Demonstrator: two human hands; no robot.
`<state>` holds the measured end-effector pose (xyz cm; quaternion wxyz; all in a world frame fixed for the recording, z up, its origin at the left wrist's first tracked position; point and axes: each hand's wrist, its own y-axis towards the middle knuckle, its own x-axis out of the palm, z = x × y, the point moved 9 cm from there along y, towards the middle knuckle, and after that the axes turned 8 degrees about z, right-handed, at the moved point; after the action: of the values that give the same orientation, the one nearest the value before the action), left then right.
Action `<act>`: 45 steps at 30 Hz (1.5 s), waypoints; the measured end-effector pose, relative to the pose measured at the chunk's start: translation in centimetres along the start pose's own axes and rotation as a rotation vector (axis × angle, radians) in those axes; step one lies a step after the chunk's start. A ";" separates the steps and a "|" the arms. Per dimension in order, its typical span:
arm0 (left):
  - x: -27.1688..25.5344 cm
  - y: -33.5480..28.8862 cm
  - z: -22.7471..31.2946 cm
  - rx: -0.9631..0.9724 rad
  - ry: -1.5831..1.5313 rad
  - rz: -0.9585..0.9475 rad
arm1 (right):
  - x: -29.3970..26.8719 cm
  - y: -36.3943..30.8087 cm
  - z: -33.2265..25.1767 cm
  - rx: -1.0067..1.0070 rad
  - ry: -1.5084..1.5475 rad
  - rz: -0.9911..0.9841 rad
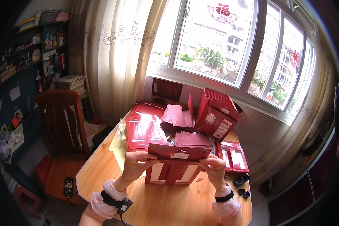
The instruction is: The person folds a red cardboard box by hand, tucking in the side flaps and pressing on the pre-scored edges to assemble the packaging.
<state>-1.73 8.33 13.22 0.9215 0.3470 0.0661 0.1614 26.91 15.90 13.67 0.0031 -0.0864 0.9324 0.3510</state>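
Observation:
Upright over the table's near half stands a dark red cardboard box with a hang-hole flap at its top and pale panels on its front. My left hand pinches the flap's left end between thumb and fingers. At its right end, my right hand grips the flap the same way. Just behind the box lies a fanned pile of pink envelopes. A second stack of pink envelopes sits farther back. Flat red packages with window cut-outs are stacked to the left.
A large red carton packed with upright red sleeves stands at the back right. Another windowed red package lies on the wooden table at right, near small black objects. A wooden chair holding a phone stands left.

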 end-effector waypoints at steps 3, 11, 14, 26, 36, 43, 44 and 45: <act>-0.1 0.1 -0.3 -0.014 -0.063 0.038 | -0.2 0.0 -0.2 0.006 -0.003 -0.006; -0.6 0.4 -1.0 -0.057 -0.082 -0.107 | 0.2 0.3 0.2 0.034 -0.037 -0.051; -0.9 0.0 -1.0 -0.059 -0.092 -0.048 | -0.1 -0.2 0.6 0.018 -0.008 -0.026; 2.4 -4.4 -7.9 -0.718 0.114 -0.559 | -3.7 0.0 3.7 0.268 0.100 0.377; 3.6 -6.8 -11.2 -0.963 -0.229 -0.538 | -4.2 -0.5 4.4 0.039 -0.571 0.365; 3.7 -6.7 -11.1 -0.998 -0.261 -0.439 | 6.5 -2.8 -4.8 -0.202 -0.596 -0.352; 3.7 -6.7 -10.9 -1.000 -0.261 -0.434 | 8.1 -4.2 -4.6 -0.234 -0.625 -0.452; 3.6 -6.8 -11.2 -1.000 -0.261 -0.431 | 9.3 -5.3 -4.3 -0.213 -0.677 -0.505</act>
<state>0.72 11.65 0.27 0.9866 -0.1364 -0.0635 -0.0629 18.85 7.67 12.82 0.3853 -0.1918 0.7871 0.4418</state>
